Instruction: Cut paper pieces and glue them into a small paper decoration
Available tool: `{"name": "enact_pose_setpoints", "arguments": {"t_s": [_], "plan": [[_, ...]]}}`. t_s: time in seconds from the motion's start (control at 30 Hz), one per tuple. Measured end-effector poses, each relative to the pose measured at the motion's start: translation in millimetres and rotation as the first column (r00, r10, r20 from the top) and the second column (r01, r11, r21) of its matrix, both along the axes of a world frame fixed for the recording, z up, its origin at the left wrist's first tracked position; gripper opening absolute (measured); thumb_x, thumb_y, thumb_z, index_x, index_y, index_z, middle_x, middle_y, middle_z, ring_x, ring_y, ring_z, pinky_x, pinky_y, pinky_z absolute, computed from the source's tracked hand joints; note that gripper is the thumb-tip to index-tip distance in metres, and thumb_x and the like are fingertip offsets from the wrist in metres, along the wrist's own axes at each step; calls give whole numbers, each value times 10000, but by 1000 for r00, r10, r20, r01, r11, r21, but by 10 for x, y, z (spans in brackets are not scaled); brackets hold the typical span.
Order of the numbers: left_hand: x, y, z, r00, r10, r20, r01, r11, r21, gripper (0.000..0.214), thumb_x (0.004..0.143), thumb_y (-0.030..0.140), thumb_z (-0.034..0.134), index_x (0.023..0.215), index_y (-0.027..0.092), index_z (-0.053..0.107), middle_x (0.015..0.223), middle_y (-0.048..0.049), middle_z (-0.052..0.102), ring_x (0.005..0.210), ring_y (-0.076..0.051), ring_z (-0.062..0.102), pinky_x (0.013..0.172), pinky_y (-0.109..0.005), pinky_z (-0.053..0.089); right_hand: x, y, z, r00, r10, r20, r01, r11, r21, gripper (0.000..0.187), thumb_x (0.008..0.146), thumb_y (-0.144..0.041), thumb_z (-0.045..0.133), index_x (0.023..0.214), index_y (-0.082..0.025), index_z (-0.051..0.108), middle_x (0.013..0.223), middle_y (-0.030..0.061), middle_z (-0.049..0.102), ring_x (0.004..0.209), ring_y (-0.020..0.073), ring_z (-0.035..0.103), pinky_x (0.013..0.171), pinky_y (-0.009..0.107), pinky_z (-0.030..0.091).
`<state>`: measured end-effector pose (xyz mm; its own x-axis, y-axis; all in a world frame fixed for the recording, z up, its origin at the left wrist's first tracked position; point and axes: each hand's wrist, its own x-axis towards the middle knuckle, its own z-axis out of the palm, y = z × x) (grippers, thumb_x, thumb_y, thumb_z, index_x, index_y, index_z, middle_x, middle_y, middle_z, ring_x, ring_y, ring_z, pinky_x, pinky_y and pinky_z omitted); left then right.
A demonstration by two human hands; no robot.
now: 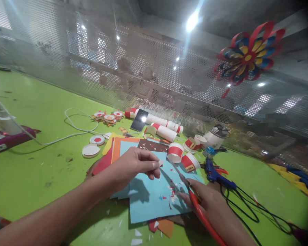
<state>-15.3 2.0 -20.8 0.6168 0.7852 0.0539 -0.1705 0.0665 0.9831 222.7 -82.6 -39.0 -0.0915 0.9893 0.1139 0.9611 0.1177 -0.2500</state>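
Note:
Between thumb and forefinger, my left hand pinches a small white paper piece above the paper stack. My right hand grips scissors with red handles, their blades pointing up and left toward the left hand. Light blue paper lies under both hands, scattered with red and white paper snippets. Just beyond the scissors, a red-and-white paper cup stands beside a tipped paper cup.
A blue glue gun with a black cord lies at right. Farther back are stacked paper cups, a phone and a white kettle-like container. A purple power strip sits at left. A perforated screen borders the green table.

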Motion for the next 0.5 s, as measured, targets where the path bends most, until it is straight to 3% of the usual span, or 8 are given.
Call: {"name": "enact_pose_setpoints", "arguments": {"t_s": [0.2, 0.33, 0.4, 0.5], "plan": [[19, 32, -64, 1000, 12, -2, -12, 999, 33, 191, 730, 320, 623, 786, 140, 658, 696, -48, 657, 647, -129, 565, 623, -264, 432, 105, 70, -109, 968, -58, 245, 85, 991, -99, 393, 846, -330, 426, 1216, -219, 502, 1037, 129, 607, 917, 284, 588, 747, 377, 441], [45, 64, -128, 995, 58, -79, -51, 995, 91, 215, 723, 360, 618, 761, 154, 667, 690, -45, 652, 629, -126, 550, 619, -263, 427, 151, 62, -61, 931, -55, 362, 77, 996, -48, 377, 829, -368, 473, 1163, -213, 556, 944, 129, 616, 846, 307, 591, 693, 401, 440], [68, 76, -166, 988, 86, -130, -70, 990, 124, 226, 720, 376, 612, 746, 158, 670, 674, -41, 647, 597, -117, 530, 608, -261, 423, 127, 62, -8, 951, -73, 299, 72, 997, 17, 380, 829, -381, 484, 1148, -193, 572, 953, 134, 614, 877, 313, 576, 705, 412, 436], [117, 86, -217, 972, 117, -202, -86, 984, 157, 219, 707, 362, 615, 723, 148, 662, 633, -30, 632, 560, -109, 513, 587, -254, 419, -43, 20, 126, 1000, 10, -23, -8, 998, 63, 320, 851, -341, 477, 1083, -161, 604, 911, 106, 635, 820, 238, 584, 716, 359, 445]]}}
